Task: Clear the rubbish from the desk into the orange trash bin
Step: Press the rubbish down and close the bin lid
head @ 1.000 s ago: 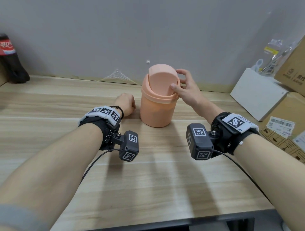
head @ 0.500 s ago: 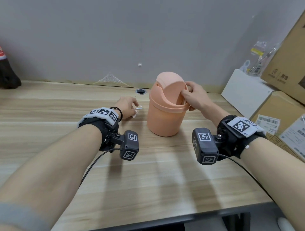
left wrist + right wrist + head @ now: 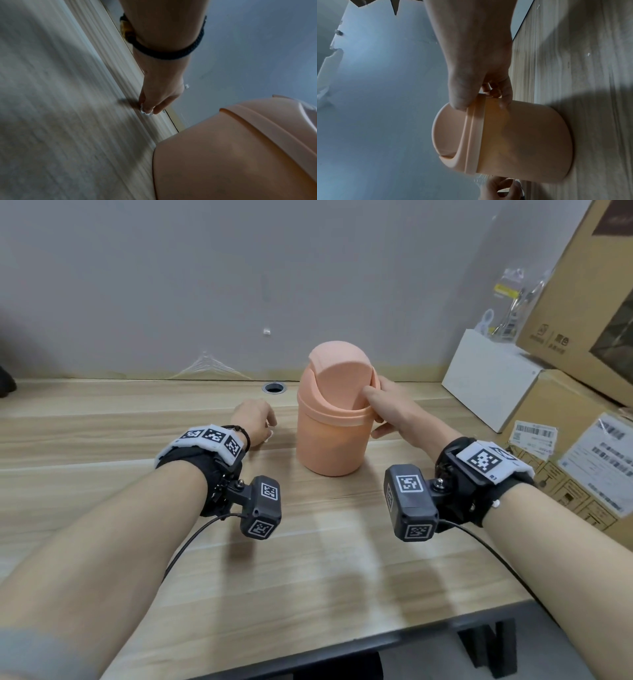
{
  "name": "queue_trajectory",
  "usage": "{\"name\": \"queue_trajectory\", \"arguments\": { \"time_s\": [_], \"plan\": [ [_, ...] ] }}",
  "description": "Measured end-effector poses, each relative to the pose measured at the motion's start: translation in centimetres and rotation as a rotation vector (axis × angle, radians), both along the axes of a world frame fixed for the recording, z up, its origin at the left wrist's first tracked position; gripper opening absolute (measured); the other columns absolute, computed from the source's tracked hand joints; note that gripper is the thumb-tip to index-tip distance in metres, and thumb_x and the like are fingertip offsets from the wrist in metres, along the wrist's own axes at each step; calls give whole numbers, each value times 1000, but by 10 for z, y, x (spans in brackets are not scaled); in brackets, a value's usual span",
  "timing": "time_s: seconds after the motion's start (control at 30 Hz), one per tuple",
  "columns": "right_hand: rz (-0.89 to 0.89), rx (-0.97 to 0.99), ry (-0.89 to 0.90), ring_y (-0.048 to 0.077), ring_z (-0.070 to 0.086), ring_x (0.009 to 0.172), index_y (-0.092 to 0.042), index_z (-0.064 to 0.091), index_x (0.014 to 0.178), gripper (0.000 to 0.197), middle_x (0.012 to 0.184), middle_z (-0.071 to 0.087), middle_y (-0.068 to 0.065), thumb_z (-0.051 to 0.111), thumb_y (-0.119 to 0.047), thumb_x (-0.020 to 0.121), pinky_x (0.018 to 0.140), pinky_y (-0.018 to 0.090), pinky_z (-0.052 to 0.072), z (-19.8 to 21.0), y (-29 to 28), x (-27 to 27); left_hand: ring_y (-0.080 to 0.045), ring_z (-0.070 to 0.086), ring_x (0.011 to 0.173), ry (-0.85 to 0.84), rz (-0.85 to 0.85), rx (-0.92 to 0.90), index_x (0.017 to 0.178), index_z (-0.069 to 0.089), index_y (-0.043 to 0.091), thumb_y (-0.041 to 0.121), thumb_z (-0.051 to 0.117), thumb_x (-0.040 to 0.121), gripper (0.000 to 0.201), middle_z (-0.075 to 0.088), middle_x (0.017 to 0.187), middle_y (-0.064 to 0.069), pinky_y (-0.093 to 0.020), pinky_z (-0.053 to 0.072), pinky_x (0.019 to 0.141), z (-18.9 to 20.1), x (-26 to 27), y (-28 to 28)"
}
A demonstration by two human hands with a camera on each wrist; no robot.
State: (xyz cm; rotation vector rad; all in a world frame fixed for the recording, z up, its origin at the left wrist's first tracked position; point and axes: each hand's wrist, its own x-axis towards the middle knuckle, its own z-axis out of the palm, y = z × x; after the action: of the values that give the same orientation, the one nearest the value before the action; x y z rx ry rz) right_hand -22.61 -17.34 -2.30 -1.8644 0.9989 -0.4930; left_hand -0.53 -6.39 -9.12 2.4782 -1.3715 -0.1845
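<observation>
Left hand (image 3: 154, 97) pinching white scrap (image 3: 145, 112) off the desk (image 3: 308, 577) mid-back; right hand (image 3: 394, 412) gripping orange bin (image 3: 329, 446) rim. Next, probably: lift, push through flap.

The trash bin (image 3: 330, 436) stands upright on the desk (image 3: 308, 559), toward its back, before the wall (image 3: 239, 285). The left hand (image 3: 255, 422) is just left of the bin, down at the desk, with a small scrap of paper (image 3: 145, 111) at its fingertips. The right hand (image 3: 394, 412) is on the bin's right side, at its rim. A cable hole (image 3: 273, 387) lies in the desk behind the left hand. Cardboard boxes (image 3: 579, 302) are stacked at the far right, with a white box (image 3: 489, 378) before them.
</observation>
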Motion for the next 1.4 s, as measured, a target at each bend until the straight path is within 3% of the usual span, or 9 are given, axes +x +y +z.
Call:
{"name": "queue_trajectory", "arguments": {
  "time_s": [0.23,0.33,0.4,0.6,0.7,0.83,1.0,1.17,1.4],
  "plan": [
    [25,104,-82,22,53,86,-34,23,147,64,111,48,1,48,-29,89,59,41,60,2,16,10,-24,70,88,24,-47,-24,101,68,7,4,66,89,13,74,91,-8,-31,54,79,1,2,18],
    [43,-87,-39,31,44,127,-39,12,151,84,146,30,4,58,-53,82,94,55,50,5,18,15,-21,66,82,46,-75,-17,99,67,6,5,67,89,11,73,87,-9,-26,48,72,2,2,27],
    [77,-201,-87,23,34,137,-35,20,150,80,151,25,3,61,-53,84,108,48,36,11,20,19,-19,62,79,61,-99,11,100,66,7,6,67,89,11,74,87,-8,-25,44,69,4,1,32],
    [140,-204,-185,14,50,118,-23,46,131,46,127,51,-4,61,-40,91,85,23,43,30,28,35,-9,61,74,78,-169,96,102,71,15,-3,64,84,26,73,80,2,-19,41,59,8,3,46],
    [122,-187,-205,13,52,111,-23,46,127,46,125,54,-2,64,-42,89,77,22,43,32,29,41,-1,59,65,94,-180,101,93,74,12,-8,59,81,28,65,65,12,-12,39,51,9,4,53],
    [112,-171,-240,13,53,102,-24,40,133,58,121,53,2,69,-39,86,74,24,44,31,29,44,-14,65,77,154,-173,42,91,72,10,-2,65,82,17,72,77,0,-21,48,64,7,8,63],
    [104,-175,-253,12,52,98,-20,39,135,58,116,51,0,69,-33,87,71,23,44,25,30,47,-11,68,69,369,-135,-279,82,69,16,4,72,86,13,71,79,-5,-32,57,78,32,17,73],
    [99,-164,-266,16,54,102,-20,39,134,56,123,52,5,69,-26,87,70,25,46,23,34,53,3,65,64,512,-234,-611,88,68,9,-4,68,88,14,69,80,-3,-18,55,72,97,-1,83],
    [101,-163,-261,15,55,100,-21,40,136,60,121,51,6,70,-18,84,70,22,47,25,36,54,-5,71,76,190,-365,-489,82,74,20,7,76,77,14,74,78,5,-17,54,73,129,-39,63]
  ]
}}
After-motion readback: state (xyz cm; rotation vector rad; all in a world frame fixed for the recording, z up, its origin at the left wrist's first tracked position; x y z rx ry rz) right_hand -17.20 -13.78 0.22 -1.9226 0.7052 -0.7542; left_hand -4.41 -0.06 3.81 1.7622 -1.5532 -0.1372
